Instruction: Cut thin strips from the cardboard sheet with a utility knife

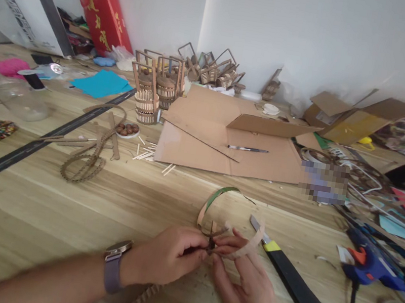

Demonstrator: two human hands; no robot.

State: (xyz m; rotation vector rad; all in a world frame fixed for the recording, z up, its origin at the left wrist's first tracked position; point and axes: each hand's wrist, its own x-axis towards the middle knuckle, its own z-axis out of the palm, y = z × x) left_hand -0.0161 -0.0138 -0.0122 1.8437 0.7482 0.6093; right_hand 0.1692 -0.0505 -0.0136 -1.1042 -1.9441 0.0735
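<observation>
The flattened cardboard lies flat. Before it, the left hand and right hand meet, thumbs and fingers pinched together on a small dark piece, too blurred to identify surely. Below the cardboard's right side lies a utility knife; between cardboard and fingertips curls a green strip.

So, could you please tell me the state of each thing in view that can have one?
Left hand: pinching a small dark piece
Right hand: pinching the same piece
Knife: blade out
Pale strip: curved
Green strip: curved
Cardboard box: open
Cardboard sheet: unfolded, one flap raised
Glue gun: lying down, power unclear
</observation>
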